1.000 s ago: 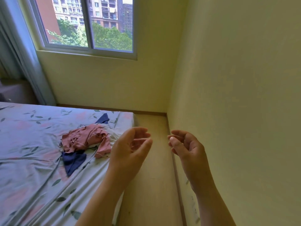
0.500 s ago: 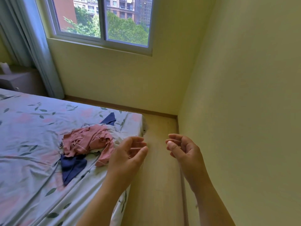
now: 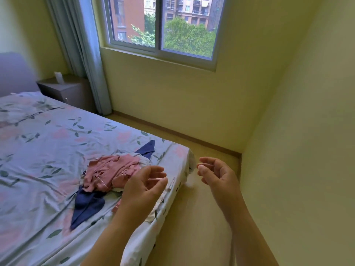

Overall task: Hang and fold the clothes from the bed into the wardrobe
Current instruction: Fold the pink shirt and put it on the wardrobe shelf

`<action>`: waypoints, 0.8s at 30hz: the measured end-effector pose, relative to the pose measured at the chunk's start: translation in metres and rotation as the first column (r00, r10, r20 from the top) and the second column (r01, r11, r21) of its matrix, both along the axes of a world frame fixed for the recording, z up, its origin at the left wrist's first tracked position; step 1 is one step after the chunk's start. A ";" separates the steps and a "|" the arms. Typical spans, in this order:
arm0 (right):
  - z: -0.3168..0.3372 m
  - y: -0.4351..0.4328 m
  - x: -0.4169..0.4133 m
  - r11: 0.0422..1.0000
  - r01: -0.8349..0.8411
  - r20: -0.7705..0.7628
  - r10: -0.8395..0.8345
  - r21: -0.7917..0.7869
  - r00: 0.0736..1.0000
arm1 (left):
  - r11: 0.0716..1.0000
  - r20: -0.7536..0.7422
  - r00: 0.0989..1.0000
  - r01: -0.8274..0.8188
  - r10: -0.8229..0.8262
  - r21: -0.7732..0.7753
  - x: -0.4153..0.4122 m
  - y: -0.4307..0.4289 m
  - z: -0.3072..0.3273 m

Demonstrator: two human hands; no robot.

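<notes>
On the bed (image 3: 48, 141) near its corner, the pink garment (image 3: 111, 169) lay crumpled over a navy one (image 3: 86, 206); left hand (image 3: 144, 187) and right hand (image 3: 219, 175) hovered empty, fingers loosely curled, so I'd have lifted pink first, by the shoulders.

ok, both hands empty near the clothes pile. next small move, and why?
Probably lower the left hand to grip the pink garment: it lies topmost on the pile on the bed, over the navy garment, beside that hand. The right hand hovers empty over the floor.
</notes>
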State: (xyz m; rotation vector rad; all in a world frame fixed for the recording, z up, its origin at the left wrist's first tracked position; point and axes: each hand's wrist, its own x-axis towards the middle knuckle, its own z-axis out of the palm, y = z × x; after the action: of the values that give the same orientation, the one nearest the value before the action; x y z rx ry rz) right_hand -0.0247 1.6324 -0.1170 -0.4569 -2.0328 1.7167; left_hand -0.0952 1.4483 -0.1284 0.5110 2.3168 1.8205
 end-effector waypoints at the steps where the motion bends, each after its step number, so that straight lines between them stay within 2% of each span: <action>1: -0.001 0.011 -0.012 1.000 -0.015 0.007 0.015 0.001 1.000 | 1.000 0.010 0.999 -0.031 0.031 -0.004 -0.007 0.005 -0.002; 6: -0.018 0.038 -0.070 0.993 -0.116 0.083 0.117 -0.027 0.990 | 0.989 0.060 0.987 -0.145 0.147 -0.033 -0.050 0.016 -0.016; 15: -0.031 0.047 -0.204 0.958 -0.285 0.236 0.275 0.012 0.932 | 0.947 0.184 0.929 -0.317 0.321 -0.050 -0.161 0.017 -0.053; 24: -0.057 0.051 -0.309 0.908 -0.420 0.340 0.397 -0.007 0.852 | 0.904 0.142 0.894 -0.411 0.425 -0.116 -0.234 0.016 -0.068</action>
State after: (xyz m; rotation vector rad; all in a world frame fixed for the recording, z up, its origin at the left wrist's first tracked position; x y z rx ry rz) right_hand -0.3338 1.6837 -0.1742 -0.3245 -2.5782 1.9037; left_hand -0.3287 1.4638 -0.1964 -0.1669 2.5126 1.8324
